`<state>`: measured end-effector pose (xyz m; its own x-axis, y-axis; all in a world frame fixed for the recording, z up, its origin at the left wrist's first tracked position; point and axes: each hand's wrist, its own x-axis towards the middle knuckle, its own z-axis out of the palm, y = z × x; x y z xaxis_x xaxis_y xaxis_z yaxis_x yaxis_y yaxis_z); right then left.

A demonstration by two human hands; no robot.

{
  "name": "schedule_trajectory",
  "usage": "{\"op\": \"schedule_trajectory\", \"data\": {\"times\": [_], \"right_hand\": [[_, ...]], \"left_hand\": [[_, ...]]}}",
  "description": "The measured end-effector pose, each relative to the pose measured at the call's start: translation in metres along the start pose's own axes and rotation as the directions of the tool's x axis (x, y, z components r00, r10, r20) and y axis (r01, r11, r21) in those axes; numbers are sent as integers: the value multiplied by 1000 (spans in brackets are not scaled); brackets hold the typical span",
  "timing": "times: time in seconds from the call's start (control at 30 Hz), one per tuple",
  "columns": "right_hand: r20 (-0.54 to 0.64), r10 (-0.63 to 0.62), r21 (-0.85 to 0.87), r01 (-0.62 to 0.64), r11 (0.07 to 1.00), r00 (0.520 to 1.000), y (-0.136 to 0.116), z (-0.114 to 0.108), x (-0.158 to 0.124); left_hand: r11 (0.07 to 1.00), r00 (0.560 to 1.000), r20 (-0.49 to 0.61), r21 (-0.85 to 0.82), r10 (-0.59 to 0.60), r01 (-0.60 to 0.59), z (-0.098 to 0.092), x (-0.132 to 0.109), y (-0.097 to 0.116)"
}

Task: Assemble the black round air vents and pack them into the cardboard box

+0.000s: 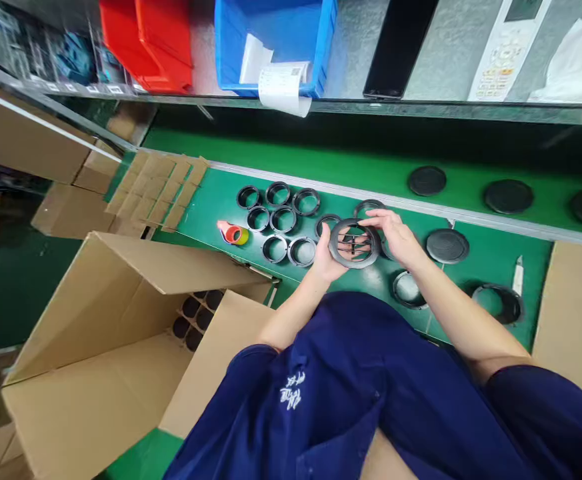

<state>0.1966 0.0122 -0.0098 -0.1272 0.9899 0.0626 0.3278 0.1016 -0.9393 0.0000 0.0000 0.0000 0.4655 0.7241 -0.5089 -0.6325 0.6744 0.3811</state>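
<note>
Tabletop [215,200]: it ran off to the right of the open carton [105,407], and your work on it looked partway along.
Open carton: its flaps stood raised, and dark round pieces [204,319] already sat in the cells inside; the flaps hid the rest, so I could not tell how full it was.
Cardboard dividers [188,195]: these slatted strips lay just beyond the carton.
Left hand [329,257]: well right of the carton, you curled it around the held ring [355,264], thumb at the left rim, fingers showing behind the opening.
Right hand [393,235]: farther right of the carton, your fingers lay partly bent at the ring's far rim; the thumb was hidden, so I could not tell whether they pinched it.
Held ring: you had it raised over the tabletop, right of the carton, thin bars showing across its opening.
Black discs [447,247]: they lay far right of the carton.
Grouped rings [283,231]: seven stood close together right of the carton, left outside it; more stood farther right.
Tape roll [231,233]: it lay between the carton and those rings.
White cutter [519,277]: it lay farthest right of the carton.
</note>
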Motion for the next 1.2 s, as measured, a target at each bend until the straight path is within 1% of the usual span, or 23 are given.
{"op": "schedule_trajectory", "data": {"times": [0.07,0.13,0.2,0.23,0.3,0.4,0.43,0.5,0.53,0.57,0.6,0.63,0.67,0.7,0.73,0.77,0.83,0.93,1.0,1.07,1.13,1.17,1.2], "right_hand": [[5,-94,-85,94,992,996,7,6,-6],[89,-182,-188,196,962,979,12,13,-15],[281,-262,-308,346,886,923,17,22,-26],[364,-253,-350,383,855,896,20,26,-31],[449,-161,-417,365,832,879,26,34,-38],[474,-8,-463,257,848,881,43,43,-29],[449,23,-477,218,851,893,51,44,-20],[297,69,-545,110,831,952,69,44,5],[193,84,-590,47,806,978,80,44,19],[101,95,-634,-9,773,990,90,43,34],[40,105,-675,-51,737,994,101,43,47],[10,120,-711,-78,699,993,110,43,59],[5,143,-743,-92,663,990,118,43,68],[16,170,-770,-96,631,985,124,43,75],[31,197,-791,-96,605,980,128,43,80],[42,218,-804,-97,587,975,129,44,83],[38,208,-807,-93,583,977,124,46,88],[-13,75,-785,-57,617,997,113,52,95],[0,33,-773,-21,634,999,111,59,99],[61,84,-758,-9,652,995,118,63,104],[91,138,-729,-29,684,986,131,56,112],[37,157,-710,-85,699,987,139,46,118],[-86,182,-673,-192,714,979,147,31,125]], "left_hand": [[999,1000,-15,-38,-3,2,-5,2,0],[998,999,-47,-62,-24,21,-12,3,-1],[995,993,-100,-80,-64,57,-20,5,-5],[993,987,-127,-78,-94,84,-24,7,-8],[990,976,-165,-48,-140,134,-32,14,-15],[987,973,-183,52,-139,151,-43,28,-25],[985,975,-198,115,-104,128,-48,33,-27],[929,974,-224,366,39,47,-60,41,-31],[833,970,-204,553,129,6,-67,43,-32],[668,968,-145,743,206,-30,-75,43,-34],[449,969,-59,892,238,-56,-83,42,-36],[216,975,26,974,219,-74,-91,40,-39],[10,982,89,996,167,-92,-98,37,-42],[-144,986,123,984,113,-107,-104,33,-44],[-249,988,138,961,74,-116,-109,31,-47],[-315,988,143,942,52,-120,-112,28,-48],[-361,988,151,924,45,-125,-115,27,-49],[-337,984,169,931,62,-139,-114,31,-43],[-330,983,170,934,69,-138,-111,36,-36],[-332,983,170,933,70,-138,-109,41,-29],[-324,980,182,935,82,-147,-108,44,-22],[-315,976,191,937,102,-151,-108,44,-19],[-301,971,201,941,129,-155,-107,44,-16]]}}
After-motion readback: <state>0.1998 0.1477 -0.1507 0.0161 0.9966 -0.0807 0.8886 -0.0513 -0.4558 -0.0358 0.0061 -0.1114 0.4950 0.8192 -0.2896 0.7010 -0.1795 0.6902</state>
